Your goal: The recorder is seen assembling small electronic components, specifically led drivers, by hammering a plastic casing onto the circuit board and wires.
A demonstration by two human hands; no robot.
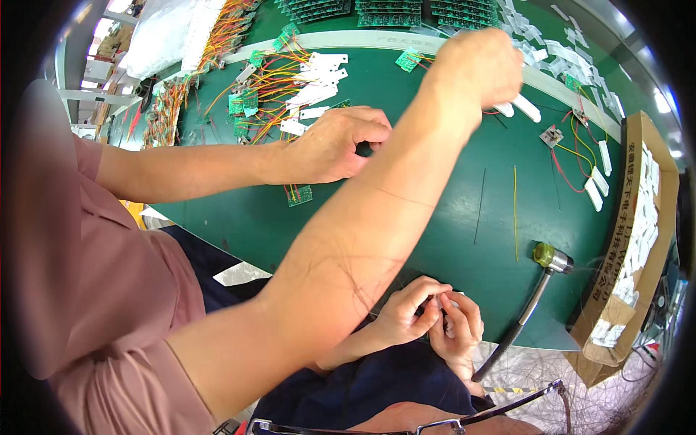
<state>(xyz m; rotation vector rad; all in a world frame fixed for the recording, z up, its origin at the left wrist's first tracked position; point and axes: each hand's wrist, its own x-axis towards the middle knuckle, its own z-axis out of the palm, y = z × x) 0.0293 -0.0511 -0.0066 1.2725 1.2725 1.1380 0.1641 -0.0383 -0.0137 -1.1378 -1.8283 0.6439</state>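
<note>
My left hand [407, 313] and my right hand [458, 332] are close together at the near edge of the green table, below the middle of the view. Both are closed, fingertips pinched and nearly meeting around something small that I cannot make out. A mallet [533, 299] with a yellow-green head lies just right of them, its dark handle pointing back toward my right wrist. Ahead of my hands, a yellow wire [515, 214] and a thin dark wire [480, 206] lie on the table [435, 239].
A co-worker's arm [341, 254] crosses from the left, one hand [482, 69] far off, the other [337, 143] near wired green boards and white tabs [315, 80]. At right stand a cardboard box [616, 239] of white pieces and a wired part [552, 136]. Stacked circuit boards [388, 13] line the back.
</note>
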